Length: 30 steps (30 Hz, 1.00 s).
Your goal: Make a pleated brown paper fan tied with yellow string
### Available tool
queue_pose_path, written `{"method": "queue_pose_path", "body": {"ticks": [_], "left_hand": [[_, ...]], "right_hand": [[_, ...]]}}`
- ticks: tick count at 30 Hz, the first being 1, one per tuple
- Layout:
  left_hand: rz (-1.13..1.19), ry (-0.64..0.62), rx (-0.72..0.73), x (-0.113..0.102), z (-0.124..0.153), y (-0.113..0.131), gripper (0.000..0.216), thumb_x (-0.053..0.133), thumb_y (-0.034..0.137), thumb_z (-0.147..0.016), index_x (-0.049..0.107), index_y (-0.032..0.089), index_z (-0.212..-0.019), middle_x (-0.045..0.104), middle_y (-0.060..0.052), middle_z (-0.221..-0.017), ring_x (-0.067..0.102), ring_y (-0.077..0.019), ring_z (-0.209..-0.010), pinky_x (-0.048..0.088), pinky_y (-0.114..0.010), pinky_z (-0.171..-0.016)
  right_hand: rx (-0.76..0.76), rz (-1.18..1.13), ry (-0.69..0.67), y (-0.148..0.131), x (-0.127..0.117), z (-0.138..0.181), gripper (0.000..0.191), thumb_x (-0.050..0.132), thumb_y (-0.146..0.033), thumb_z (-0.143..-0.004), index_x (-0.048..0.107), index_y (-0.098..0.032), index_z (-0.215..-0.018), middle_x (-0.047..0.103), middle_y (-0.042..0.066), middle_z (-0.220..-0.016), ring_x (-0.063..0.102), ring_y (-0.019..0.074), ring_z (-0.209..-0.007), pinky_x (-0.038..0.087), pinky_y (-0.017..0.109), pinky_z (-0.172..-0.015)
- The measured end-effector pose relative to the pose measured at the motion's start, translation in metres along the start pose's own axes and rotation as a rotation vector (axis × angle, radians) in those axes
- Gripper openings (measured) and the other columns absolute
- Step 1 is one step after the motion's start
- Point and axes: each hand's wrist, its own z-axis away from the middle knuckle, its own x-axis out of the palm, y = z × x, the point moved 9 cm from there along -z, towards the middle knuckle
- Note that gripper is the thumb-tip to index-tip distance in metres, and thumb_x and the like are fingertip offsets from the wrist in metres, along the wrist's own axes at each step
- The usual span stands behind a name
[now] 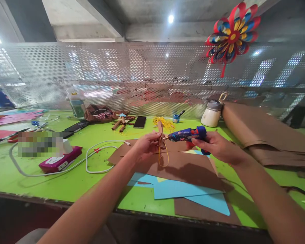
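Note:
My left hand (pixel 146 145) is closed on a small rolled brown paper piece (pixel 161 133), held upright above the table, with a loop of yellow string (pixel 163 156) hanging from it. My right hand (pixel 216 145) grips a blue glue gun (pixel 186 134) whose nozzle points left and touches the roll. Beneath both hands lie sheets of brown paper (pixel 183 166) and light blue paper (pixel 178 189) on the green table (pixel 66 183).
A pink device (pixel 61 161) with a white cable (pixel 91 162) lies at left. Further back are paper rolls (pixel 120 125), a black phone (pixel 140 122), yellow string (pixel 164 122), a white jar (pixel 211 114) and large brown sheets (pixel 264 132). A paper flower (pixel 231 34) hangs on the mesh wall.

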Motion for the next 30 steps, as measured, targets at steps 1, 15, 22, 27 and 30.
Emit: {"method": "queue_pose_path", "body": {"ticks": [1, 15, 22, 27, 30], "left_hand": [[-0.001, 0.007, -0.002, -0.0001, 0.0003, -0.0001, 0.005, 0.055, 0.011, -0.080, 0.059, 0.012, -0.078, 0.059, 0.000, -0.064, 0.053, -0.0073, -0.051, 0.048, -0.021, -0.051], [-0.060, -0.061, -0.028, 0.0058, 0.0009, -0.0032, 0.006, 0.059, 0.012, -0.075, 0.063, 0.011, -0.080, 0.059, -0.001, -0.066, 0.053, -0.0085, -0.051, 0.049, -0.024, -0.055], [-0.067, -0.033, -0.021, 0.0053, 0.0022, -0.0039, 0.013, 0.057, 0.009, -0.077, 0.063, 0.010, -0.088, 0.061, -0.003, -0.071, 0.054, -0.0086, -0.052, 0.051, -0.026, -0.057], [-0.079, -0.062, -0.034, 0.0081, 0.0018, -0.0059, 0.013, 0.057, 0.008, -0.076, 0.063, 0.009, -0.088, 0.062, -0.003, -0.070, 0.054, -0.0089, -0.052, 0.052, -0.029, -0.064], [-0.083, -0.053, -0.044, 0.0081, 0.0022, -0.0062, 0.011, 0.055, 0.009, -0.077, 0.063, 0.008, -0.085, 0.060, -0.003, -0.066, 0.052, -0.0085, -0.050, 0.052, -0.030, -0.065]], "right_hand": [[0.002, 0.015, 0.000, 0.0008, 0.0008, -0.0003, 0.038, 0.055, -0.052, -0.079, 0.066, -0.017, -0.086, 0.069, 0.007, -0.085, 0.063, 0.0186, -0.079, 0.049, 0.028, -0.066], [-0.035, 0.068, 0.003, 0.0040, 0.0023, -0.0035, 0.035, 0.054, -0.051, -0.079, 0.067, -0.018, -0.080, 0.068, 0.005, -0.080, 0.060, 0.0196, -0.077, 0.048, 0.030, -0.066], [-0.070, 0.149, -0.001, -0.0030, 0.0029, -0.0022, 0.038, 0.050, -0.051, -0.082, 0.064, -0.017, -0.074, 0.062, 0.004, -0.072, 0.055, 0.0156, -0.068, 0.043, 0.027, -0.060], [-0.073, 0.129, -0.029, -0.0043, 0.0053, -0.0010, 0.037, 0.050, -0.051, -0.082, 0.064, -0.017, -0.076, 0.063, 0.005, -0.073, 0.056, 0.0166, -0.071, 0.044, 0.027, -0.062], [-0.079, 0.113, -0.035, -0.0029, 0.0053, -0.0010, 0.036, 0.050, -0.050, -0.082, 0.064, -0.018, -0.078, 0.064, 0.005, -0.073, 0.057, 0.0172, -0.070, 0.045, 0.028, -0.063]]}}
